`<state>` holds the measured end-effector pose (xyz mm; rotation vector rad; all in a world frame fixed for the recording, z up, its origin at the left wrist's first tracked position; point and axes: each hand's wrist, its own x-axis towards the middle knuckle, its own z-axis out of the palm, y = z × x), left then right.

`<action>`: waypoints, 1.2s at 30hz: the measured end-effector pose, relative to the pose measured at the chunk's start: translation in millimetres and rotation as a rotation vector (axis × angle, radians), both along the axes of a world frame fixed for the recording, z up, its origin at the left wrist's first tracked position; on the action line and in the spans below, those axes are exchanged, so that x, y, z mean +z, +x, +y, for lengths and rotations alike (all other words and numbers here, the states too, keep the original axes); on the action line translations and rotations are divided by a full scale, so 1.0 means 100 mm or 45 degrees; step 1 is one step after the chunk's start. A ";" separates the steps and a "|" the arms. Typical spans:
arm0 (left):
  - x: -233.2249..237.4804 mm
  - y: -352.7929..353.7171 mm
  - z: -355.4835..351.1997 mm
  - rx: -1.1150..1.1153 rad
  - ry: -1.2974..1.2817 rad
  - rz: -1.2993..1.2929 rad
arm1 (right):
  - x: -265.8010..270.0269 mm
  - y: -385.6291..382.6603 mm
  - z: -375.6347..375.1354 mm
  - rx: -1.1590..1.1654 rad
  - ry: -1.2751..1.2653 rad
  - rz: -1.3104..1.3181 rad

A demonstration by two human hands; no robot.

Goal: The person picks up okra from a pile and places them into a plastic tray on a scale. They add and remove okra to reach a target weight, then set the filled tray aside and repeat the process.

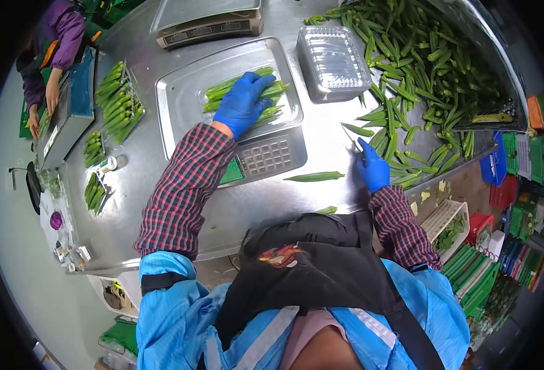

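Observation:
My left hand (244,103), in a blue glove, reaches over the weighing scale (293,145) on the left. Its fingers curl over a row of green okra (222,90) lying on the scale's metal pan (182,105). Any tray under the okra is mostly hidden. My right hand (373,168), also gloved in blue, is low at the right, closed around a small knife (350,135) whose thin blade points up and left. A loose okra pod (315,176) lies on the table left of this hand. More pods lie just beyond the knife.
A large heap of okra (432,68) covers the table's right side. Stacked clear plastic trays (333,58) stand beside it. A second scale (210,31) is at the back. Packed okra trays (119,102) lie at left, near another person's hands (52,92).

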<state>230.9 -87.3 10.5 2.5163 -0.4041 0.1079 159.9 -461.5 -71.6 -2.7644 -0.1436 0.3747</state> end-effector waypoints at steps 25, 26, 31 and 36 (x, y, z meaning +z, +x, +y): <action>-0.20 -1.33 0.98 0.629 -1.136 -0.040 | 0.66 1.12 1.64 0.391 0.765 -0.409; -0.23 -1.25 0.96 0.615 -1.135 0.017 | 0.59 1.18 1.73 0.371 0.675 -0.369; -0.22 -0.81 0.76 0.773 -1.060 0.450 | 0.45 1.47 1.91 0.265 0.363 -0.362; -0.32 -0.74 0.85 0.761 -1.090 0.329 | 0.23 1.67 1.82 0.115 0.470 -0.040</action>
